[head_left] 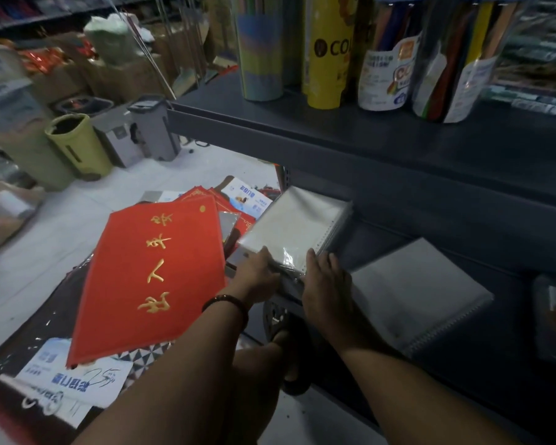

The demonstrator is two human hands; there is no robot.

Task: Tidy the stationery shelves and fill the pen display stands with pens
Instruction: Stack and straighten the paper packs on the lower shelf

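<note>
Gripping a wrapped stack of notebooks point(297, 228) at its near edge, the left hand point(258, 273) and right hand point(326, 281) were shelf-tidying; next likely sliding it onto the lower shelf point(482, 252).

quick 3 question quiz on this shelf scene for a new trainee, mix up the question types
1. True or false: both hands grip the wrapped stack of spiral notebooks at its near edge.
2. Multiple choice: the red folder with gold characters lies A) on the upper shelf, B) left of the held stack, C) under the other spiral notebook.
3. Fill in: the tubs of coloured pencils stand on the ____ shelf.

Key: 1 true; 2 B; 3 upper
</note>
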